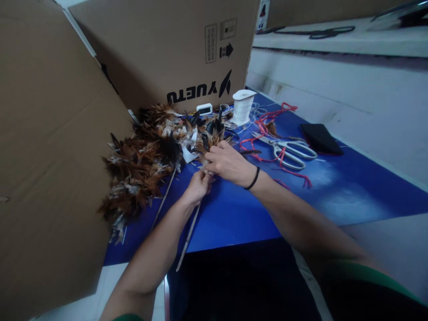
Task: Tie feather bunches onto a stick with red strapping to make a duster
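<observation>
My left hand [198, 186] is closed around a thin stick [188, 236], whose lower end slants down past the table's front edge. Right beside it, my right hand [232, 164] pinches at the base of some brown and black feathers [216, 133] at the stick's upper end. Its fingertips are partly hidden among the feathers. A large heap of brown feathers [133, 167] lies to the left, with another thin stick [164, 199] sticking out of it. A white scrap [189, 154] rests between the heap and my hands.
Silver scissors [290, 151] and tangled red string [264, 122] lie to the right on the blue table [234, 223]. Behind stand a white spool [243, 108] and a small white digital device [204, 109]. A black flat object [321, 139] sits farther right. Cardboard [143, 44] walls the back and left.
</observation>
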Available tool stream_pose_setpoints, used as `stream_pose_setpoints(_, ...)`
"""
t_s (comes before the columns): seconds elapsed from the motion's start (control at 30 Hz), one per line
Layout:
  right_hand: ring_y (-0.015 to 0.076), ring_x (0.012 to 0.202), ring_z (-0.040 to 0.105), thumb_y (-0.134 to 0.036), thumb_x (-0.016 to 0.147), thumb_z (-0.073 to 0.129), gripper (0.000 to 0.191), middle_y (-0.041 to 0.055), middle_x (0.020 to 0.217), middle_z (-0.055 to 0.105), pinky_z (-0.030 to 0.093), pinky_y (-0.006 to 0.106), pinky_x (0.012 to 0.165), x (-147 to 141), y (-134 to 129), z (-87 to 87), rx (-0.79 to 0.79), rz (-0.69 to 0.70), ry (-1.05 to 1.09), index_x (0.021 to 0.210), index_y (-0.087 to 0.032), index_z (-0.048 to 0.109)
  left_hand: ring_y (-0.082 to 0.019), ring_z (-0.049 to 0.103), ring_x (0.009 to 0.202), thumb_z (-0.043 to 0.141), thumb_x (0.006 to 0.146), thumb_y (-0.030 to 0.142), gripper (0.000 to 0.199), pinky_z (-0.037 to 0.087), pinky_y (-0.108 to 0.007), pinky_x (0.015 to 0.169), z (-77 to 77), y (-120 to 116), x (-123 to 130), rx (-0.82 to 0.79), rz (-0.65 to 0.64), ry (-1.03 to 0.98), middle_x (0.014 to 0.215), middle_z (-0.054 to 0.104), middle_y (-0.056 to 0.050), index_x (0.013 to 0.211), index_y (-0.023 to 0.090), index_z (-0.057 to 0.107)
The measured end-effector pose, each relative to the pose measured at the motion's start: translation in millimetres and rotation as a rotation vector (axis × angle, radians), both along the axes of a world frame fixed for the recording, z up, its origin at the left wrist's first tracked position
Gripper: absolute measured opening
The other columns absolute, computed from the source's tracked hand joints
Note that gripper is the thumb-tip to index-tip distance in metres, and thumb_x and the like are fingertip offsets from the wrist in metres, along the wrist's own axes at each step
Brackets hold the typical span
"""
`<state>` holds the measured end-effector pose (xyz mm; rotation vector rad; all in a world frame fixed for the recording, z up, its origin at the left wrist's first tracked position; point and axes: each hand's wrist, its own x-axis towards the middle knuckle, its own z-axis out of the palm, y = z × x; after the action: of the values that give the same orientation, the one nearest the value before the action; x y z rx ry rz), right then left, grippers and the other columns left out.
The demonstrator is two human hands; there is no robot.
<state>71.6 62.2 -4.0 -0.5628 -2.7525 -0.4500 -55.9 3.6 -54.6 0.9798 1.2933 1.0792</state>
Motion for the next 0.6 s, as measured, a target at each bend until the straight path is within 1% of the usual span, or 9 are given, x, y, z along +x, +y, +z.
stream_pose_setpoints(0.13, 0.0204, 0.084, 0.044, -0.023, 0.093, 0.053, 0.024, 0.0076, 0.085, 0.065, 0.022, 0.037, 0.073, -0.6, 0.7, -2.7, -0.024, 0.0, 0.011, 0.075, -0.018, 0.068, -0.002, 0.027, 0.036, 0.047, 0.091, 0.025, 0.024, 0.017, -0.016, 0.038, 1.8, -0.3, -0.5, -0.012, -0.012, -0.002, 0.053, 0.037, 0.007, 0.069, 0.017, 0.041)
stream_pose_setpoints(0.2, 0.0219, 0.09, 0.046, -0.023, 0.092, 0.054, 0.018, 0.0078, 0.093, 0.067, 0.024, 0.037, 0.076, 0.8, 0.0, -2.8, -0.02, 0.023, 0.064, 0.084, -0.019, 0.07, -0.002, 0.027, 0.036, 0.052, 0.089, 0.029, 0.025, 0.017, -0.016, 0.039, 3.3, 0.5, -2.1, -0.004, -0.005, -0.023, 0.053, 0.039, 0.007, 0.071, 0.017, 0.041)
stream_pose_setpoints(0.23, 0.0231, 0.096, 0.047, -0.022, 0.092, 0.055, 0.016, 0.0081, 0.1, 0.067, 0.026, 0.038, 0.078, 1.8, -0.8, -2.2, -0.01, 0.034, 0.12, 0.091, -0.02, 0.07, -0.002, 0.028, 0.036, 0.055, 0.088, 0.031, 0.025, 0.017, -0.016, 0.039, 4.1, 1.2, -3.3, 0.0, 0.007, -0.033, 0.054, 0.039, 0.007, 0.072, 0.017, 0.041)
stream_pose_setpoints(0.3, 0.0249, 0.107, 0.048, -0.02, 0.092, 0.053, 0.019, 0.0088, 0.113, 0.066, 0.028, 0.039, 0.083, 4.1, -2.9, 0.1, 0.021, 0.028, 0.285, 0.104, -0.021, 0.068, -0.002, 0.029, 0.037, 0.057, 0.086, 0.033, 0.026, 0.018, -0.015, 0.039, 5.7, 3.1, -6.9, 0.004, 0.042, -0.039, 0.054, 0.04, 0.008, 0.073, 0.017, 0.043)
stream_pose_setpoints(0.37, 0.0248, 0.107, 0.051, -0.02, 0.092, 0.05, 0.021, 0.0099, 0.111, 0.067, 0.032, 0.039, 0.085, 5.9, -5.7, 2.5, 0.026, -0.022, 0.44, 0.103, -0.019, 0.068, -0.002, 0.03, 0.038, 0.058, 0.086, 0.034, 0.027, 0.02, -0.015, 0.039, 7.6, 5.2, -11.6, 0.006, 0.094, -0.031, 0.053, 0.041, 0.007, 0.071, 0.016, 0.044)
stream_pose_setpoints(0.43, 0.022, 0.093, 0.057, -0.022, 0.092, 0.049, 0.021, 0.009, 0.095, 0.069, 0.036, 0.035, 0.081, 6.1, -8.5, 3.0, -0.059, -0.078, 0.489, 0.093, -0.017, 0.069, -0.002, 0.031, 0.038, 0.058, 0.085, 0.034, 0.028, 0.021, -0.014, 0.039, 10.1, 6.8, -16.7, 0.018, 0.132, -0.039, 0.054, 0.041, 0.007, 0.069, 0.016, 0.044)
stream_pose_setpoints(0.5, 0.019, 0.081, 0.06, -0.022, 0.089, 0.052, 0.018, 0.0069, 0.084, 0.069, 0.039, 0.031, 0.075, 4.2, -10.6, -0.1, -0.214, -0.146, 0.421, 0.087, -0.016, 0.069, -0.001, 0.03, 0.038, 0.056, 0.086, 0.031, 0.027, 0.02, -0.013, 0.039, 13.3, 7.6, -21.2, 0.04, 0.142, -0.077, 0.054, 0.039, 0.007, 0.068, 0.016, 0.042)
stream_pose_setpoints(0.53, 0.0185, 0.079, 0.061, -0.022, 0.088, 0.054, 0.016, 0.0068, 0.084, 0.069, 0.04, 0.03, 0.073, 2.3, -11.2, -2.9, -0.286, -0.194, 0.364, 0.088, -0.016, 0.069, -0.001, 0.028, 0.038, 0.055, 0.086, 0.029, 0.026, 0.018, -0.013, 0.038, 14.9, 7.8, -22.9, 0.048, 0.143, -0.098, 0.053, 0.038, 0.008, 0.068, 0.016, 0.041)
stream_pose_setpoints(0.6, 0.0205, 0.083, 0.063, -0.023, 0.085, 0.057, 0.017, 0.0098, 0.091, 0.069, 0.041, 0.03, 0.073, -2.8, -11.1, -10.2, -0.373, -0.302, 0.256, 0.094, -0.014, 0.068, -0.001, 0.027, 0.037, 0.053, 0.087, 0.026, 0.025, 0.016, -0.012, 0.038, 17.9, 7.7, -24.9, 0.054, 0.153, -0.126, 0.054, 0.037, 0.008, 0.068, 0.016, 0.039)
